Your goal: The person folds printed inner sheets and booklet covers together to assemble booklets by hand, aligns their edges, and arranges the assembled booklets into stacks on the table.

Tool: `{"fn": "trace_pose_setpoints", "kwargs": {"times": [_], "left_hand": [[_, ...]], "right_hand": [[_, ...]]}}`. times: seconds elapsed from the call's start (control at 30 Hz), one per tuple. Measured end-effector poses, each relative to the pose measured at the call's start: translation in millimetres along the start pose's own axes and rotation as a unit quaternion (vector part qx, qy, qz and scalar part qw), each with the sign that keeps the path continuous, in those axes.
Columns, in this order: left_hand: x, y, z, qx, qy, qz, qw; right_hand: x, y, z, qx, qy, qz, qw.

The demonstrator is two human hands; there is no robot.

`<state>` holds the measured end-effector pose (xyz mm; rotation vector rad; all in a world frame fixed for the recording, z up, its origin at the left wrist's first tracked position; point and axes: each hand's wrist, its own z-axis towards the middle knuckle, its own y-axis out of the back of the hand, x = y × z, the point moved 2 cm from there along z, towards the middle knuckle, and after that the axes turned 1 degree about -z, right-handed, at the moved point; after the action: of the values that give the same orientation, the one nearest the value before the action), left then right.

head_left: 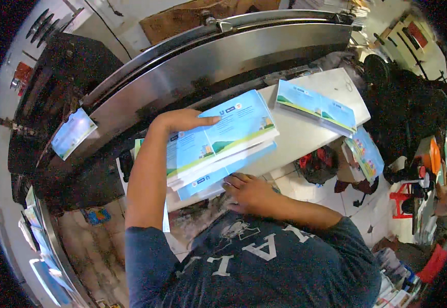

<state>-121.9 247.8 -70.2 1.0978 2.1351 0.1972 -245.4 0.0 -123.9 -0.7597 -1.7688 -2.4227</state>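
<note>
A thick stack of printed sheets (233, 136), blue with green hills along the lower edge, lies on the white tabletop (313, 84). My left hand (190, 120) is closed at its far left edge, one digit stretched across the top sheet and the other fingers hidden. Under the stack's near side, another blue sheet (197, 189) sticks out askew. Touching that lower layer at the near edge is my right hand (251, 195), its fingers apart and slightly bent. To the right rests a second, neater stack of the same blue sheets (315, 107).
Behind the table runs a long curved metal panel (197, 61) with a rail. One blue sheet (73, 134) leans at its left end. Another printed stack (364, 154) is beyond the table's right end, near a red stool (402, 201). A dark bag (318, 165) is on the tiled floor.
</note>
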Motion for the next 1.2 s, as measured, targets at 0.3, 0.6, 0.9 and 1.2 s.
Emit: {"fn": "trace_pose_setpoints", "kwargs": {"times": [0.3,0.6,0.9,1.2], "left_hand": [[14,1,17,0.013,0.003,0.034,0.999],[7,5,15,0.057,0.021,-0.039,0.997],[14,5,26,0.089,0.024,-0.100,0.991],[21,4,32,0.088,-0.005,-0.109,0.990]], "right_hand": [[0,29,46,0.275,-0.183,0.091,0.940],[-13,6,9,0.086,-0.108,-0.078,0.987],[-20,2,8,0.101,-0.114,-0.056,0.987],[-19,2,-6,0.062,-0.106,-0.075,0.990]]}}
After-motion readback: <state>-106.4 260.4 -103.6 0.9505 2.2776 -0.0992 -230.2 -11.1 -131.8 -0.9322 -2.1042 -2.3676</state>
